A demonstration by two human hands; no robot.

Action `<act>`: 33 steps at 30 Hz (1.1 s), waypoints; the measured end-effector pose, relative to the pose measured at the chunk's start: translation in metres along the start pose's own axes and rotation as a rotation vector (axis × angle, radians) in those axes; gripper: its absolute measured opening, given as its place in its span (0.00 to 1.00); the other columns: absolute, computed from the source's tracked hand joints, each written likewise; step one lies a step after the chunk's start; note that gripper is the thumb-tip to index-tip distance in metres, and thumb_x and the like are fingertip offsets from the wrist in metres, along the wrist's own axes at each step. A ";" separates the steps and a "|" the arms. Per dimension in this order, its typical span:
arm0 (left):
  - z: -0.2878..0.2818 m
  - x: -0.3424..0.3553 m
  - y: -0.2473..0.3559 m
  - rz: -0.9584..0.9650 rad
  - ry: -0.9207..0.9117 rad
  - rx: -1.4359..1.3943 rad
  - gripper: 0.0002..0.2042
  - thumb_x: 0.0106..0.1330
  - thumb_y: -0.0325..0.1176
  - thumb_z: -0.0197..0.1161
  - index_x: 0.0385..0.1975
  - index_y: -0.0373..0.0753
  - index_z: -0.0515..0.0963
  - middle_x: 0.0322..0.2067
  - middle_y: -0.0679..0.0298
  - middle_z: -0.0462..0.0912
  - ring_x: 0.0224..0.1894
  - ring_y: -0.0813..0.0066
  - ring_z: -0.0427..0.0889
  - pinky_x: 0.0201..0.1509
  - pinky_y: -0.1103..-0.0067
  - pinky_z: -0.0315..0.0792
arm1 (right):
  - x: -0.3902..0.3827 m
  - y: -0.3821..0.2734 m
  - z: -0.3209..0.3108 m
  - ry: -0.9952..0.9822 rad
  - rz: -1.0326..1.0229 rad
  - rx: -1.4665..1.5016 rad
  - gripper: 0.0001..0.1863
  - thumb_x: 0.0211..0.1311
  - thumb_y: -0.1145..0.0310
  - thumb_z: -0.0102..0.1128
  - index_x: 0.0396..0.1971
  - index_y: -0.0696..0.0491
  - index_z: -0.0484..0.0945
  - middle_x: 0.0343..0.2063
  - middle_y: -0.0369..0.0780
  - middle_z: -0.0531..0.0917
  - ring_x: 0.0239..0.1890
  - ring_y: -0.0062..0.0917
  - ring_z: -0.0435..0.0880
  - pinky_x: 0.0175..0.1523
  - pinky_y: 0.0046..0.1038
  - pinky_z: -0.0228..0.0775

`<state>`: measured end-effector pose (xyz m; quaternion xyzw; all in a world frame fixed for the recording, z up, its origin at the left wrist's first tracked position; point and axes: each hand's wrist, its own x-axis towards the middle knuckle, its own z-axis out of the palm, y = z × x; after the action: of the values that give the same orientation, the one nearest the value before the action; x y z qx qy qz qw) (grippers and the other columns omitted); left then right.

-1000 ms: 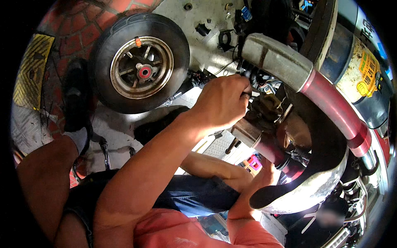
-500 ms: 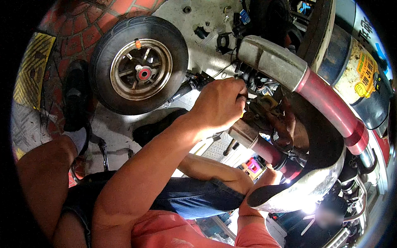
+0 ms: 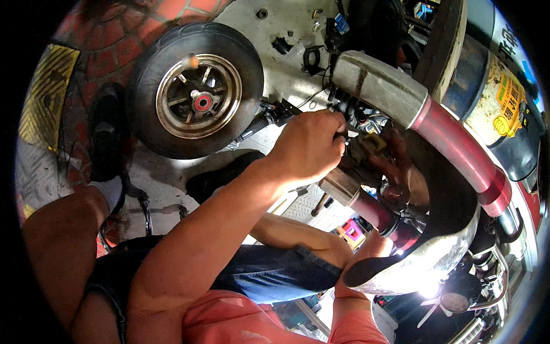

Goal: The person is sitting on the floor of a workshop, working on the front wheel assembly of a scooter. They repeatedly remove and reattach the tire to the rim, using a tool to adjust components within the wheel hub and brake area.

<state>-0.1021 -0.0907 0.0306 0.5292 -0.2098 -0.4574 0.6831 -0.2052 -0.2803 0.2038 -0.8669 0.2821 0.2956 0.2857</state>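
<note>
My left hand (image 3: 306, 146) is closed at the upper end of a fork assembly, its fingers curled round something small and dark that I cannot make out. My right hand (image 3: 395, 166) reaches up from below behind the red fork tube (image 3: 372, 209); its shadowed fingers are at a grimy yellowish metal part (image 3: 372, 143), their grip unclear. A dented silver fender (image 3: 418, 275) curves round the right forearm. A second red tube (image 3: 458, 149) with a silver upper section (image 3: 378, 86) runs across the right side.
A loose wheel (image 3: 223, 97) lies left of my hands. Loose dark parts (image 3: 312, 57) lie on the pale floor (image 3: 269, 23) beyond it. A worn drum (image 3: 481, 97) stands at right, a yellow tread plate (image 3: 46, 97) at far left. My legs and feet frame the lower left.
My right hand's fingers have moved up into the shadowed space inside the fender, near the yellowish part. My left hand has shifted slightly but stays closed in the same place.
</note>
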 end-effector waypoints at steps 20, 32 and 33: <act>-0.004 0.012 0.002 -0.047 -0.116 -0.003 0.14 0.62 0.34 0.72 0.39 0.30 0.84 0.38 0.42 0.88 0.46 0.47 0.89 0.53 0.62 0.80 | 0.014 0.018 -0.008 -0.002 -0.649 -0.231 0.38 0.84 0.39 0.38 0.55 0.61 0.86 0.70 0.63 0.70 0.71 0.53 0.75 0.76 0.49 0.63; -0.010 0.019 -0.003 -0.100 -0.172 -0.067 0.17 0.60 0.38 0.75 0.38 0.29 0.84 0.38 0.44 0.88 0.44 0.50 0.88 0.52 0.64 0.80 | 0.019 0.006 -0.015 -0.048 -0.673 -0.296 0.38 0.84 0.40 0.39 0.53 0.61 0.87 0.70 0.65 0.70 0.71 0.54 0.75 0.75 0.49 0.64; -0.007 0.020 -0.002 -0.105 -0.185 -0.054 0.17 0.60 0.38 0.76 0.38 0.29 0.85 0.38 0.44 0.88 0.43 0.51 0.88 0.52 0.64 0.80 | 0.016 0.004 -0.015 -0.040 -0.656 -0.294 0.38 0.84 0.40 0.39 0.53 0.61 0.87 0.70 0.65 0.70 0.71 0.54 0.75 0.75 0.49 0.64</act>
<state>-0.0873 -0.1042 0.0226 0.4764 -0.2317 -0.5450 0.6499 -0.1923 -0.2982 0.2015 -0.9371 -0.0621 0.2427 0.2432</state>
